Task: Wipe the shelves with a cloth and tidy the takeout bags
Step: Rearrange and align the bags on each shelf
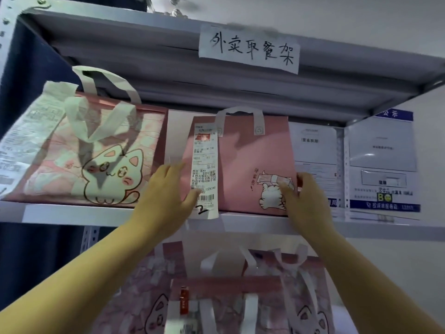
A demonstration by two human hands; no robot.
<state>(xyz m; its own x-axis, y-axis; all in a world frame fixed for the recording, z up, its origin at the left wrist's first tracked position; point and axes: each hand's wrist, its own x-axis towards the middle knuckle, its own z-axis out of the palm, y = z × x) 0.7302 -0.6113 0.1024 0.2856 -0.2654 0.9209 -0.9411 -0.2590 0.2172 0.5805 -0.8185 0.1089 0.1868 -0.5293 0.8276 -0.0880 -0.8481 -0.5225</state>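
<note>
Two hands clamp the pink bag (252, 160), your left hand (166, 196) on its left edge and right hand (305, 198) on its right, as it stands upright on the shelf (72, 214) beside the cat bag (91, 153), so tidying looks midway, with no cloth in sight and the lower bags (240, 297) probably still to do.

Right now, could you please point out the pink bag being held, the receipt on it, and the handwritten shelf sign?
pink bag (252, 150): head view, bare front panel.
receipt (204, 165): head view, middle of the printed strip.
handwritten sign (249, 48): head view, centre of the paper.
</note>
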